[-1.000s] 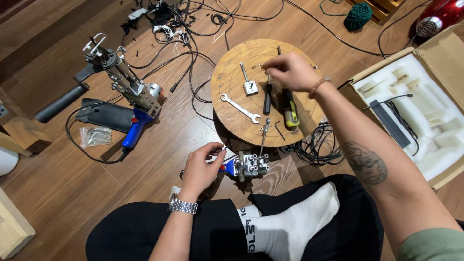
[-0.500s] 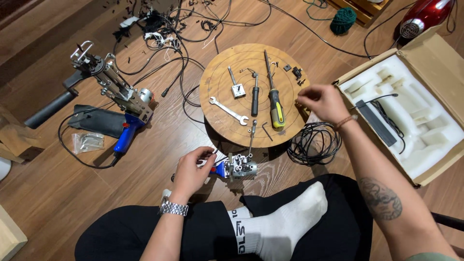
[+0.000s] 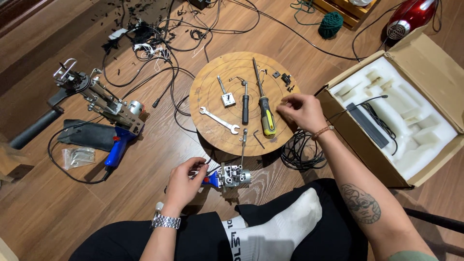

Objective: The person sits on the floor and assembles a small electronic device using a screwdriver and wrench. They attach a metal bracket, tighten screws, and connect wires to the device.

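I see a light tan round wooden board [image 3: 212, 140] with thin dark concentric rings on a warm brown, grained plank floor [image 3: 43, 208]. On the board lie a yellow-and-black-handled screwdriver [image 3: 265, 113], a black-handled tool [image 3: 245, 102] and a silver wrench [image 3: 220, 120]. My left hand [image 3: 185, 182] grips a silver-and-blue mechanism [image 3: 229, 176]; its wrist wears a silver watch [image 3: 165, 221]. My right hand [image 3: 302, 111] wears a brown bead bracelet [image 3: 323, 131]. The sock [image 3: 280, 224] is white, the trousers [image 3: 121, 244] black, the yarn ball [image 3: 330, 24] dark green, the foam insert [image 3: 415, 137] white in a tan cardboard box [image 3: 435, 63].
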